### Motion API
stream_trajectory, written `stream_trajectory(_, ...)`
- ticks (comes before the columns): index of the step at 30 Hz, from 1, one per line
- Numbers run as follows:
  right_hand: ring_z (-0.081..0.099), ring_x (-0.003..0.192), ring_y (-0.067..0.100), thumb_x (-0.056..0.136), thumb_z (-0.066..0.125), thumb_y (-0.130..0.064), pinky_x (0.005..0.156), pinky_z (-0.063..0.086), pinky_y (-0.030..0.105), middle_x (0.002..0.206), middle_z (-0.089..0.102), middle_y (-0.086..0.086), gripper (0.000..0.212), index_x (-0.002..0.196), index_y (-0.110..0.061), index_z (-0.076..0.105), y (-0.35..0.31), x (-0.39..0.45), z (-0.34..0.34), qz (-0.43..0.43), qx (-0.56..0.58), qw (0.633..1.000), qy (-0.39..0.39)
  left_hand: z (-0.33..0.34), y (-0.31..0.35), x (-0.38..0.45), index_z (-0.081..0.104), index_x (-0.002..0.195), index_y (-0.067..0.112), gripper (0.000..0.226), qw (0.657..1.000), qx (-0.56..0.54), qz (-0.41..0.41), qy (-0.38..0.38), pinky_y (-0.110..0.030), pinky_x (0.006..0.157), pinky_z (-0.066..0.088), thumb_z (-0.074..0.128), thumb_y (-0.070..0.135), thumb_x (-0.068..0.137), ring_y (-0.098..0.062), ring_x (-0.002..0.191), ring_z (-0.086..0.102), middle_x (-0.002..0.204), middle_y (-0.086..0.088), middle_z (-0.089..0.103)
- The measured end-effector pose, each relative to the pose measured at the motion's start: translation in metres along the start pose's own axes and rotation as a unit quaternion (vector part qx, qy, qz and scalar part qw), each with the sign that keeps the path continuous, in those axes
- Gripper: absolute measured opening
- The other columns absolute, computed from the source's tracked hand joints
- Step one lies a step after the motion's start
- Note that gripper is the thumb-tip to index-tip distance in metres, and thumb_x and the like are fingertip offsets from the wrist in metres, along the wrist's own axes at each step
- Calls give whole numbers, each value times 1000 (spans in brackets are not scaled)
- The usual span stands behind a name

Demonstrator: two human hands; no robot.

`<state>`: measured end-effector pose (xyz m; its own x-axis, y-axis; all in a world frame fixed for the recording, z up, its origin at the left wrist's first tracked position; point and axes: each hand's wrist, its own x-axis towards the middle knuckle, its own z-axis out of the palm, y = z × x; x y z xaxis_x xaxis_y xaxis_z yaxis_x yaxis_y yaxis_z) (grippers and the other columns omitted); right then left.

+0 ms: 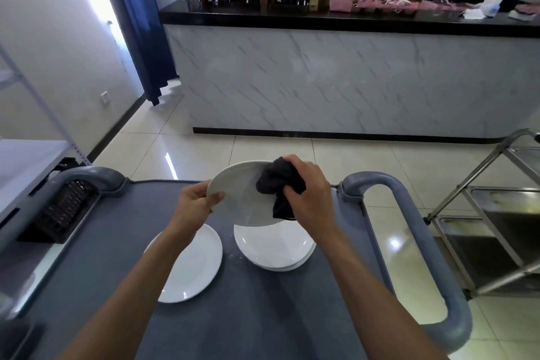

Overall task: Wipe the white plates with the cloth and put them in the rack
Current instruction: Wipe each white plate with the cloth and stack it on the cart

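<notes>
My left hand (196, 203) grips the left rim of a white plate (240, 196), held tilted above the grey cart top (257, 316). My right hand (311, 191) clutches a bunched dark cloth (276, 181) and presses it against the plate's upper right face. Below the raised plate lies a small stack of white plates (273, 251) on the cart. A single white plate (191, 266) lies to its left, partly hidden by my left forearm.
The cart has grey handles on the left (84, 177) and on the right (409, 213). A black basket (62, 207) hangs at its left side. A steel trolley (496, 213) stands to the right, a marble-fronted counter (350, 82) ahead.
</notes>
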<state>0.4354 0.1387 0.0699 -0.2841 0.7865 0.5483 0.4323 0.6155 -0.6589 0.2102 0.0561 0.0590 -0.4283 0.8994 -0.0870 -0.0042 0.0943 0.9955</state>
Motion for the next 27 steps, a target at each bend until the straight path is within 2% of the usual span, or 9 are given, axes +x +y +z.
stream_trajectory(2, 53, 100, 19, 74, 65, 6, 88, 46, 29, 107, 62, -6, 70, 129, -34, 51, 0, 0, 0, -23, -14, 1000, 17, 1, 1, -2, 79, 91, 20, 20, 1000, -26, -7, -4, -40, 78, 56, 67, 4, 86, -29, 89, 64, 87, -3, 75)
stream_trajectory(5, 55, 99, 22, 72, 67, 10, 87, 44, 24, 107, 64, -1, 71, 128, -30, 53, 0, -1, -2, -67, -34, 997, 37, -3, -2, -4, 78, 95, 17, 27, 993, -102, -49, -17, -47, 87, 54, 58, 26, 80, -32, 96, 65, 98, -10, 73)
stream_trajectory(7, 55, 98, 24, 72, 67, 11, 85, 47, 27, 106, 64, 1, 68, 128, -27, 54, 0, -1, -4, -90, -40, 994, 53, -5, -6, -4, 75, 99, 16, 28, 986, -141, -88, 15, -53, 91, 53, 55, 33, 92, -33, 104, 65, 106, -9, 73)
stream_trajectory(10, 56, 98, 24, 73, 67, 11, 84, 48, 27, 108, 65, 2, 65, 127, -23, 57, 1, -2, -5, -123, -43, 989, 76, -8, -16, -5, 68, 111, 9, 48, 980, -87, -171, 47, -51, 84, 57, 47, 51, 101, -34, 107, 67, 113, -13, 72)
stream_trajectory(14, 59, 99, 26, 71, 68, 15, 85, 51, 32, 109, 67, 5, 66, 125, -21, 59, 0, -5, -3, -162, -41, 982, 91, -12, -17, -6, 67, 103, 1, 77, 954, -65, -294, -11, -46, 86, 53, 43, 73, 92, -39, 100, 71, 105, -17, 75)
stream_trajectory(16, 60, 99, 27, 71, 68, 14, 84, 52, 35, 110, 67, 6, 65, 125, -21, 59, 0, -7, -1, -179, -50, 978, 91, -14, -12, -3, 67, 99, 3, 80, 942, -73, -322, -54, -44, 83, 49, 47, 78, 86, -38, 97, 71, 104, -17, 74)
stream_trajectory(20, 60, 98, 30, 79, 63, 7, 83, 54, 40, 111, 64, 6, 53, 125, -19, 61, 1, -12, 1, -210, -58, 972, 82, -14, -6, 1, 65, 104, 4, 60, 932, -81, -342, -91, -38, 76, 44, 53, 61, 88, -35, 92, 71, 98, -13, 72)
stream_trajectory(25, 60, 99, 32, 84, 65, 7, 83, 53, 43, 112, 63, 9, 44, 123, -14, 66, 6, -16, 0, -226, -76, 970, 53, -12, -6, -4, 62, 111, 2, 39, 917, -170, -351, -84, -31, 64, 41, 53, 34, 90, -29, 83, 69, 98, -11, 73)
stream_trajectory(27, 60, 99, 32, 89, 64, 3, 83, 54, 44, 112, 63, 10, 35, 121, -10, 70, 7, -18, 1, -231, -81, 969, 39, -7, -7, -6, 63, 109, 1, 34, 916, -202, -339, -73, -32, 66, 45, 52, 28, 91, -30, 82, 72, 100, -12, 74)
